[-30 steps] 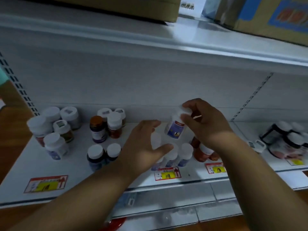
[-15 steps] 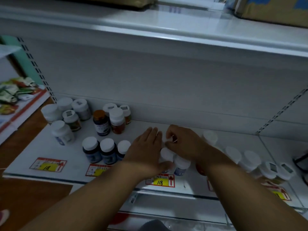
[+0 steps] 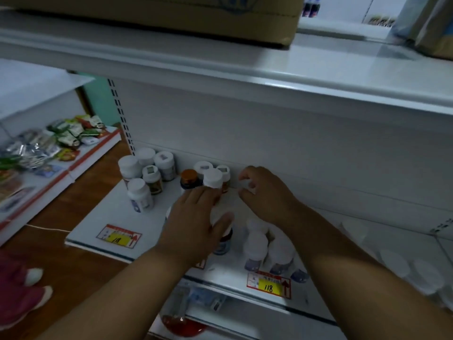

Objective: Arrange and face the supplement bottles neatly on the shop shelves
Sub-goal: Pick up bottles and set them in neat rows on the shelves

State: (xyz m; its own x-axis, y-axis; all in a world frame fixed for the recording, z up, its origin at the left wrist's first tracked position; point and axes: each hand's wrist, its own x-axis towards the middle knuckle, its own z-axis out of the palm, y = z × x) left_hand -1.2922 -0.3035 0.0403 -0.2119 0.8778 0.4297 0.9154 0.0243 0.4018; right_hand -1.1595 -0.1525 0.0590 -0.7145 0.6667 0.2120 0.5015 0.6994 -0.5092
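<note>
Supplement bottles with white caps stand on the white shelf (image 3: 103, 217). A cluster (image 3: 147, 173) is at the back left, beside an amber-lidded dark bottle (image 3: 188, 178) and a white-capped one (image 3: 212, 177). My left hand (image 3: 196, 224) lies flat over the front-row dark bottles (image 3: 223, 244), thumb spread beside a white cap. My right hand (image 3: 267, 195) is near the back wall, its fingers curled round a small white bottle (image 3: 250, 187), mostly hidden. Two white bottles (image 3: 256, 249) stand in front, below my right wrist.
Yellow price tags (image 3: 119, 238) sit on the shelf's front edge. More blurred white caps (image 3: 392, 263) lie to the right. A cardboard box (image 3: 171, 15) rests on the upper shelf. Snack packets (image 3: 61, 136) fill a low shelf to the left. The floor is wooden.
My right hand has carried the white bottle from the front middle up to the back of the shelf. My left hand slid forward over the front row. The view has shifted left.
</note>
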